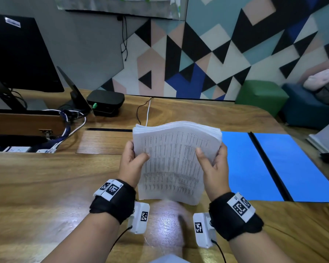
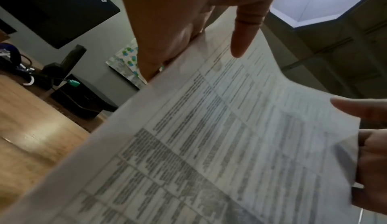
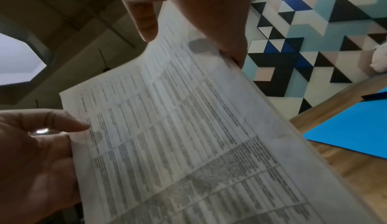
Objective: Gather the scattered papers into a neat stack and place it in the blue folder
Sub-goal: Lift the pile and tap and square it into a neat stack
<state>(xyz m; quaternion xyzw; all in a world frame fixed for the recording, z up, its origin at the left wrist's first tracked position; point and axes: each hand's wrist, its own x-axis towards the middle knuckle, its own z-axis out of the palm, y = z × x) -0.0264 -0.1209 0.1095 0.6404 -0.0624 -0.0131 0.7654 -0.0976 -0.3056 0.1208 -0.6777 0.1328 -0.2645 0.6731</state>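
Note:
A thick stack of printed white papers (image 1: 173, 164) stands tilted over the wooden table (image 1: 46, 177), its lower edge close to the tabletop. My left hand (image 1: 139, 154) grips the stack's left edge, thumb on the front sheet. My right hand (image 1: 210, 156) grips the right edge the same way. The left wrist view shows the left thumb (image 2: 240, 45) lying on the printed sheet (image 2: 209, 144). In the right wrist view the right hand (image 3: 199, 20) pinches the stack (image 3: 178, 136). The blue folder (image 1: 245, 168) lies open and flat on the table to the right, also visible as the blue folder (image 3: 345, 131).
A dark monitor (image 1: 17, 54), a black box (image 1: 105, 103) and a tangle of cables (image 1: 68, 126) occupy the back left. A white and a black cable (image 1: 147, 114) run behind the stack. A green stool (image 1: 260, 97) and blue seat (image 1: 308, 111) stand beyond the table's right corner.

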